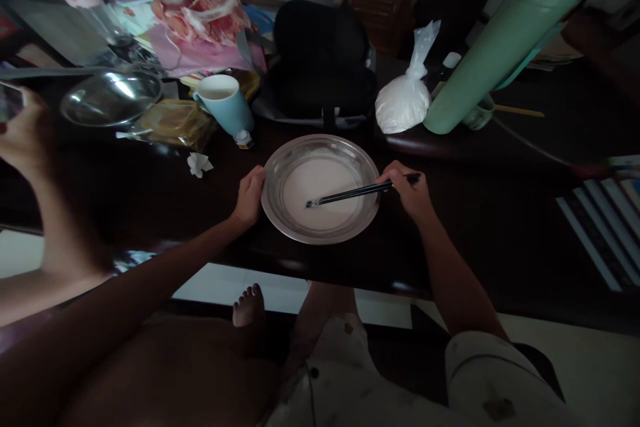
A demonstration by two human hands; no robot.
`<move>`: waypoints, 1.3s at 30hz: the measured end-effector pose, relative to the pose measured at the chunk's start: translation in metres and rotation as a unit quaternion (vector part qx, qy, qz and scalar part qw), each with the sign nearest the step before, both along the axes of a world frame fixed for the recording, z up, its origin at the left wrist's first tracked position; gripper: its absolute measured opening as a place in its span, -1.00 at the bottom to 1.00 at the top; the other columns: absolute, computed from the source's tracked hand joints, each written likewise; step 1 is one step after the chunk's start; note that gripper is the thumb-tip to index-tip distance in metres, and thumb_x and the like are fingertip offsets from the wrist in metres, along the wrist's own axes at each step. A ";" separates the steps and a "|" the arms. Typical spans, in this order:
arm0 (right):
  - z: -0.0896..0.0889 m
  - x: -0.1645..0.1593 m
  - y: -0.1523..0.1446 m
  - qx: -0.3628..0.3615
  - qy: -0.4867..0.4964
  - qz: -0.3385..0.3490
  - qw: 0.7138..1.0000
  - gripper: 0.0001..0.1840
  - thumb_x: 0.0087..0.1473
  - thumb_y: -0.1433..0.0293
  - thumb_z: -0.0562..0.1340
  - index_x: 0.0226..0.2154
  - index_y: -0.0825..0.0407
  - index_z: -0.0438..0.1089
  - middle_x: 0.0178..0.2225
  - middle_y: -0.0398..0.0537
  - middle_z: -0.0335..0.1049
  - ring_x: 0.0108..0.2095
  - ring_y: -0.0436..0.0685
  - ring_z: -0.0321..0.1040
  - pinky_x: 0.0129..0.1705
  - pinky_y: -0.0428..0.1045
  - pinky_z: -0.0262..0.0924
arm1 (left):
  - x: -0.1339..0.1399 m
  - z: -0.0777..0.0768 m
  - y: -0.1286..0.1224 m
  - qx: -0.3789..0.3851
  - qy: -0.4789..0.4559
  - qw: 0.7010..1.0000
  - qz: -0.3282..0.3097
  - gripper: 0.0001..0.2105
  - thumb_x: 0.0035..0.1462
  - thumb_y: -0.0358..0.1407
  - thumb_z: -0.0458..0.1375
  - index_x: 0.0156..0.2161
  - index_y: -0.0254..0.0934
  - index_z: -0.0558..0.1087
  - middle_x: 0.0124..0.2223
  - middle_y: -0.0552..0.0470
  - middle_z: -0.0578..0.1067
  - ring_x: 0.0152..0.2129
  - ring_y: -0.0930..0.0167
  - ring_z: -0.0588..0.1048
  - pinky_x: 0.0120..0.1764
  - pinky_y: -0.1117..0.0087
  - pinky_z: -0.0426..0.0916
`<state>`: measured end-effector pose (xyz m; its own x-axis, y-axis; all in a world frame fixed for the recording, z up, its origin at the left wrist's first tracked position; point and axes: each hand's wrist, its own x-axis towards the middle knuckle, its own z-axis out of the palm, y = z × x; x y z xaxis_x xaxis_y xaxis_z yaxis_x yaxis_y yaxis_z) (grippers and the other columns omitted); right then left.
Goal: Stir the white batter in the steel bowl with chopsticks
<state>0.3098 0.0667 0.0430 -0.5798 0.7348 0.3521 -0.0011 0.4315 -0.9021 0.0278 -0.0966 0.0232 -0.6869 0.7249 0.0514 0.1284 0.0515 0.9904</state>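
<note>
While the left hand is resting against the near-left rim of the metal plate, its fingers are curling loosely along the edge, pressing rather than clamping, most likely so the plate is not sliding on the dark table. No object is enclosed in that hand; it is simply bracing the rim. The forearm is reaching in from the lower left, wrist nearly straight, palm turned toward the plate.

On the other side the right hand is pinching a pair of dark chopsticks near their upper ends, fingers closed around them. The sticks are lying almost flat across the plate, their tips dipping into the pale, milky liquid that is filling the plate's shallow middle. Holding them so low looks suited to stirring a thin layer without splashing. That wrist is hovering just past the right rim, the forearm coming up from the lower right.

The plate is sitting close to the table's near edge, directly ahead of the person. Behind it a black bag is standing, with a blue cup to its left and a knotted bag of white powder to its right, next to a tall green flask. Farther left a steel bowl is lying, and another person's hand is holding up something blurred at the picture's left edge.
</note>
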 end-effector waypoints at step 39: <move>-0.002 0.001 0.001 0.025 0.008 -0.005 1.000 -0.50 0.24 0.01 0.16 -0.52 -0.04 0.54 -0.50 -0.11 0.36 -0.43 0.04 0.32 -0.33 0.01 0.24 | -0.002 -0.003 0.001 0.006 0.018 1.000 -0.013 -0.54 0.25 -0.16 0.17 -0.61 -0.23 0.15 -0.57 0.16 0.11 -0.59 0.49 0.10 -0.53 0.44 0.11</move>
<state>0.3106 0.0678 0.0411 -0.5659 0.7221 0.3978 -0.0105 0.4762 -0.8793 0.0260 -0.0960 0.0204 -0.6649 0.7421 0.0848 0.1649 0.0352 0.9857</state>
